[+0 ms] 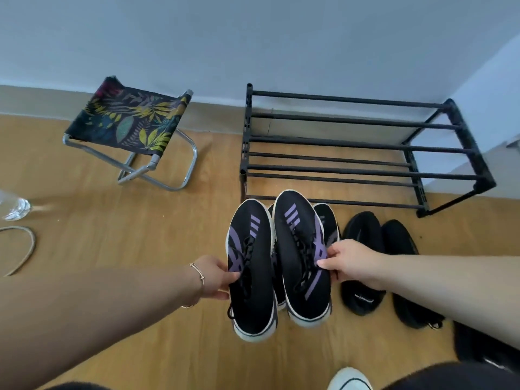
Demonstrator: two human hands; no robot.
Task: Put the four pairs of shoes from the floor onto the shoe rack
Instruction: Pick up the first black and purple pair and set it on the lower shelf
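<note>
I hold a pair of black sneakers with purple stripes and white soles above the floor. My left hand (215, 277) grips the left sneaker (250, 266) at its side. My right hand (351, 263) pinches the right sneaker (301, 254) by its tongue area. Under them on the floor lies another similar black and purple pair (327, 220), mostly hidden. To the right an all-black pair (363, 263) rests on the wooden floor. The black metal shoe rack (360, 147) stands against the wall just beyond, with bare tiers.
A folding stool (129, 122) with leaf-print fabric stands left of the rack. A clear glass object (15, 208) and a thin hoop (22, 249) lie at the far left. A white shoe toe (349, 380) shows at the bottom edge, a dark object (484, 350) at bottom right.
</note>
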